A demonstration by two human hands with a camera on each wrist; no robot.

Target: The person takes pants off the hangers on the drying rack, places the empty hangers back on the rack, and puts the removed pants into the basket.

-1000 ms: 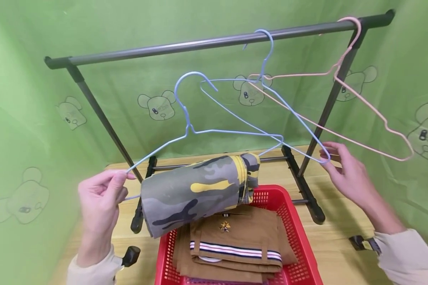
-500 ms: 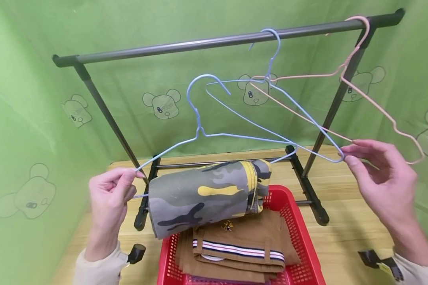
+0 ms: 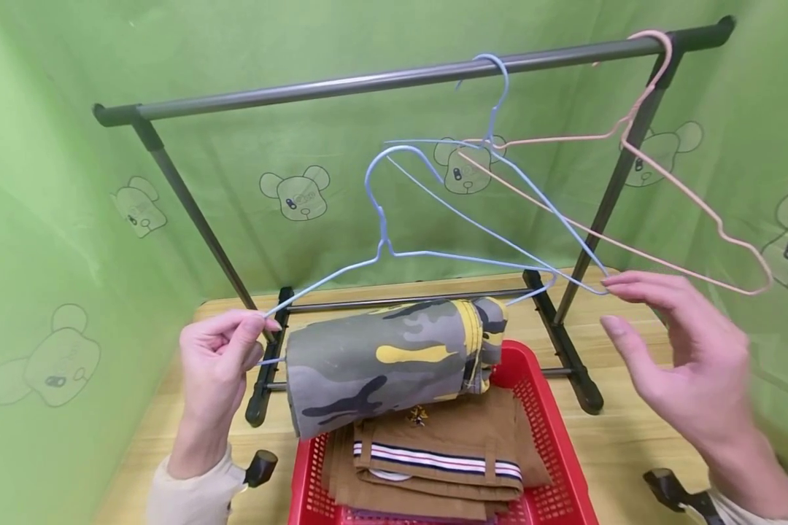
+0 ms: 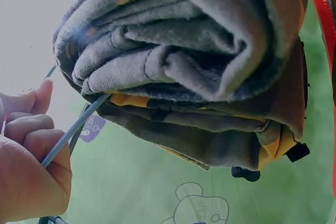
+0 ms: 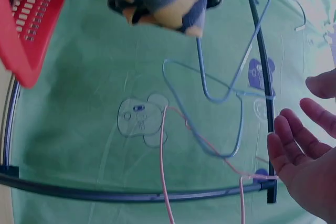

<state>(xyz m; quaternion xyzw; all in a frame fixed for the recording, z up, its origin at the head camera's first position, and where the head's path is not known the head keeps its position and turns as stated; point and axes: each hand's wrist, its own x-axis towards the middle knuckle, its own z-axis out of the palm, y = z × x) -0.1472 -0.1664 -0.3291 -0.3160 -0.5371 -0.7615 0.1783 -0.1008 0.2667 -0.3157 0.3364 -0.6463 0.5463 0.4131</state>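
Note:
In the head view my left hand (image 3: 213, 364) pinches the left end of a blue wire hanger (image 3: 383, 227). Rolled or folded camouflage trousers (image 3: 394, 357) hang over its lower bar, above the basket. Up close in the left wrist view, the trousers' layered end (image 4: 157, 61) sits beside my curled fingers. My right hand (image 3: 702, 364) has its fingers spread, the fingertips at the lower right corner of a second blue hanger (image 3: 492, 125) on the rail; whether they touch it I cannot tell. From the right wrist, that hand (image 5: 310, 156) looks open and holds nothing.
A dark metal rack's rail (image 3: 335, 87) crosses behind the hangers. A pink hanger (image 3: 673, 180) hangs at its right end. Below, a red basket (image 3: 565, 445) holds folded brown trousers (image 3: 433, 434) on a wooden surface (image 3: 630, 437). Green curtain surrounds the rack.
My left hand has moved right with the blue hanger and trousers. The right hand went right with the second hanger's corner, then let go; that hanger has swung back slightly left.

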